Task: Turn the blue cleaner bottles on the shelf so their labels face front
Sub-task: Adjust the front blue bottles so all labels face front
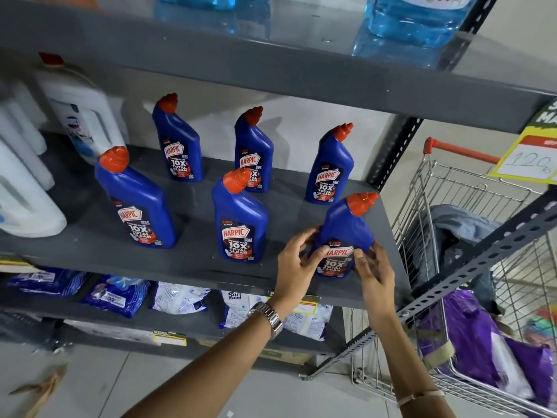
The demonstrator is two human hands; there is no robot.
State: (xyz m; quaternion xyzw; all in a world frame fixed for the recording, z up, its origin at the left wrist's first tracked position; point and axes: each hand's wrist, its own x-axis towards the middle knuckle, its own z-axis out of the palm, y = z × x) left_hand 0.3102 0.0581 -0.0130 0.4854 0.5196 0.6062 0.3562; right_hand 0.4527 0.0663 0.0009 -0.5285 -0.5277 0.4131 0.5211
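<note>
Several blue cleaner bottles with red caps stand on the grey shelf [90,251] in two rows. The front right bottle [346,227] stands near the shelf's right end with its label toward me. My left hand [297,263] touches its left side and my right hand [373,270] its right side, fingers around the lower body at the label. The front middle bottle [239,218], the front left bottle [135,203] and three back bottles [177,140] [254,146] [331,167] all show their labels.
White jugs [27,188] crowd the shelf's left end. Clear blue bottles [416,16] stand on the shelf above. Detergent packets [177,297] lie on the shelf below. A wire shopping cart [452,206] with purple bags stands to the right, beside a yellow price tag [530,161].
</note>
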